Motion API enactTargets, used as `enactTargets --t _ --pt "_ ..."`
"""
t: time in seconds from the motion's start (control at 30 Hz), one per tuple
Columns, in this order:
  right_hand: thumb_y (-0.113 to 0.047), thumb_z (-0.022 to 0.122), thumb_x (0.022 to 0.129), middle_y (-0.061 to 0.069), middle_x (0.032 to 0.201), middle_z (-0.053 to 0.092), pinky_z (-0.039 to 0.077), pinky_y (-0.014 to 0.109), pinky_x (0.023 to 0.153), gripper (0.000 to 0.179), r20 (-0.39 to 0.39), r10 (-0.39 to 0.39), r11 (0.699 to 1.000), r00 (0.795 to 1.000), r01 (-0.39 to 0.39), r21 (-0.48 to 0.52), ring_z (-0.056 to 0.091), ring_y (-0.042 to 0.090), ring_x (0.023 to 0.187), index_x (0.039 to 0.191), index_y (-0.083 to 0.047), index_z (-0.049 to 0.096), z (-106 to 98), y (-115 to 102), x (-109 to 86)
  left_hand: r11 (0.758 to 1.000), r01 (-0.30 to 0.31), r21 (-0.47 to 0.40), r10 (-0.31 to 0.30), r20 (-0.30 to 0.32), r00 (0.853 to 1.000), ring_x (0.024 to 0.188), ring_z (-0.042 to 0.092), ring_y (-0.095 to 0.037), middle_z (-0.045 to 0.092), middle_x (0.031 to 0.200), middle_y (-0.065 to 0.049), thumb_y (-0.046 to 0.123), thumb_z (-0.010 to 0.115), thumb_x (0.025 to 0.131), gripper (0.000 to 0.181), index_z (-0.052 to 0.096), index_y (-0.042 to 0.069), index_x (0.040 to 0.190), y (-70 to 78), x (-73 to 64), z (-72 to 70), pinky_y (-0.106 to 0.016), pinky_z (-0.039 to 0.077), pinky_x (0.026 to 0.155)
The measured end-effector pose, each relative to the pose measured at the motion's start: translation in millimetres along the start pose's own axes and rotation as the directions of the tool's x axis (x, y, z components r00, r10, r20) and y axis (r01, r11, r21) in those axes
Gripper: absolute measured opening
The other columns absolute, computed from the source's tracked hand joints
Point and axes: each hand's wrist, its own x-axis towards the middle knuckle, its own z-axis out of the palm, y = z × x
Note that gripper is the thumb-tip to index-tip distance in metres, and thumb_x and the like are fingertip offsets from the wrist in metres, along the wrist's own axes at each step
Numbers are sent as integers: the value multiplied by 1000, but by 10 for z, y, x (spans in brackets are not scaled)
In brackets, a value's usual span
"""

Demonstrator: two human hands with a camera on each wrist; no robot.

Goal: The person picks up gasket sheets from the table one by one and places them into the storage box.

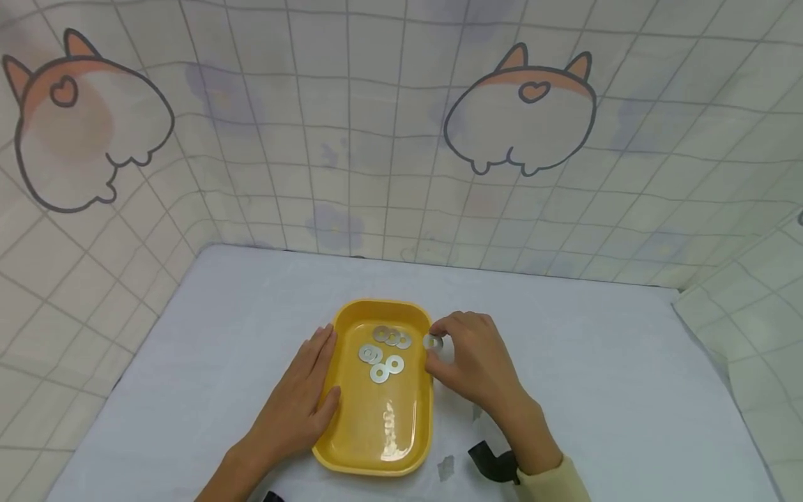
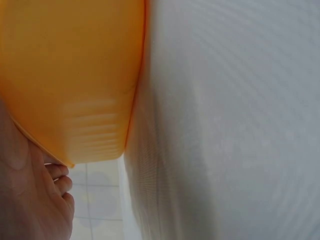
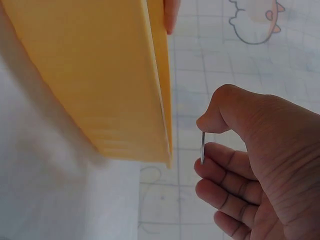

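Observation:
A yellow tray (image 1: 357, 425) lies on the white-covered table, with several flat metal washers (image 1: 379, 374) grouped in its far half, some overlapping. My left hand (image 1: 295, 397) rests along the tray's left rim, fingers straight and thumb over the edge. In the left wrist view, the palm lies beside the tray's outer wall (image 2: 75, 75). Just beyond the right rim, my right hand (image 1: 479, 359) pinches a washer (image 1: 432, 341) between thumb and fingers. The right wrist view shows that washer edge-on (image 3: 202, 148), level with the tray's upper edge and apart from it.
White cloth (image 1: 596, 376) covers the table. A grey patch (image 1: 446, 468) marks it right of the tray, near a black strap (image 1: 495, 464) by the right wrist. Behind and at the sides hangs a tile-patterned curtain (image 1: 376, 139) with cartoon animals.

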Motion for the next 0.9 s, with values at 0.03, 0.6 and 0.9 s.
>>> enactTargets --t 0.03,0.6,0.9 --pt "-27 77 83 -2 98 77 54 46 110 22 10 -5 1000 1000 5 0 68 23 102 101 -14 78 -3 -19 9 1000 -1 1 1 0 1000 165 24 -33 23 177 -13 24 59 101 82 18 3 169 -2 1 0 -38 13 139" --pt "-30 78 84 -5 95 74 53 43 105 24 104 -162 987 981 159 36 66 17 92 102 -15 76 -5 -226 114 1000 13 -21 -13 16 1000 165 24 -33 23 177 -13 23 59 101 81 20 2 169 -17 -17 1 -43 16 138" --pt "-30 80 83 -6 96 74 54 40 103 23 131 -228 973 965 232 -13 65 16 92 99 -15 75 -40 -211 144 999 5 -37 -5 3 1000 165 24 -34 23 177 -14 22 60 100 82 20 3 169 -2 7 -9 -43 17 138"
